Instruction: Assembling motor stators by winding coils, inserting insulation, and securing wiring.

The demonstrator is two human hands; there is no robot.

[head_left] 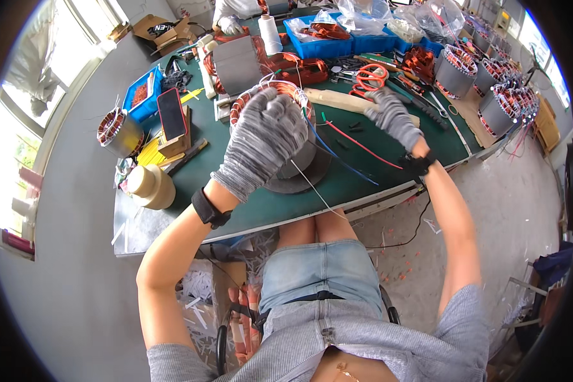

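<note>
My left hand (267, 137), in a grey striped glove, is raised over a wound motor stator (304, 153) at the table's near edge. Its fingers are curled closed, and whatever they hold is hidden. Copper windings (285, 87) with white lacing show behind the hand. From the stator a white cord (312, 186) hangs over the table edge; blue and red lead wires (363, 145) trail to the right. My right hand (393, 119), gloved alike and slightly blurred, is at the orange-handled scissors (370, 77), above a pale wooden bar (334, 100). Its grip is unclear.
A phone (173, 113) leans on a block at left, beside a cream cord spool (151, 186) and a blue tray (145, 95). Behind stand a grey stator (237, 63), a white thread cone (270, 35) and blue bins (318, 44). Several finished stators (456, 71) line the right.
</note>
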